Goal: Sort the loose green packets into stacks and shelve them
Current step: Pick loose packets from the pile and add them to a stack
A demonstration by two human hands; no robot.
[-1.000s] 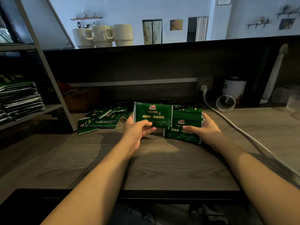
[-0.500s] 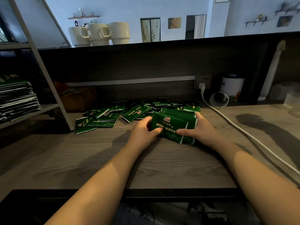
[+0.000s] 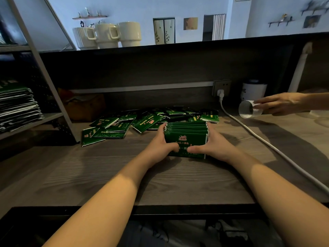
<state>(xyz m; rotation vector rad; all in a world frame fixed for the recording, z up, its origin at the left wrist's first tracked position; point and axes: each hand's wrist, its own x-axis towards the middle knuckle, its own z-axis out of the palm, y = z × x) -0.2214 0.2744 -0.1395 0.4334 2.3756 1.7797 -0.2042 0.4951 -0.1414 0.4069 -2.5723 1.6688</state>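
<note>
A stack of green packets point(image 3: 186, 134) stands on edge on the wooden counter point(image 3: 124, 175), squared between my two hands. My left hand point(image 3: 159, 145) grips its left side, thumb across the front packet. My right hand point(image 3: 211, 145) grips the right side, thumb on the front as well. Behind the stack, several loose green packets point(image 3: 114, 127) lie scattered toward the back wall. On the metal shelf point(image 3: 32, 120) at the left sits a tall pile of shelved packets point(image 3: 17, 106).
Another person's hand point(image 3: 281, 103) reaches in from the right and holds a clear glass point(image 3: 248, 109). A white power cable point(image 3: 267, 145) runs from the wall socket point(image 3: 221, 87) across the counter's right side. A white jar point(image 3: 253, 90) stands by the wall. Mugs point(image 3: 106, 34) sit on the upper ledge.
The packet my left hand held has joined the stack. Both hands now press the stack together from its sides. Another person's hand has come in at the right and taken the glass.
</note>
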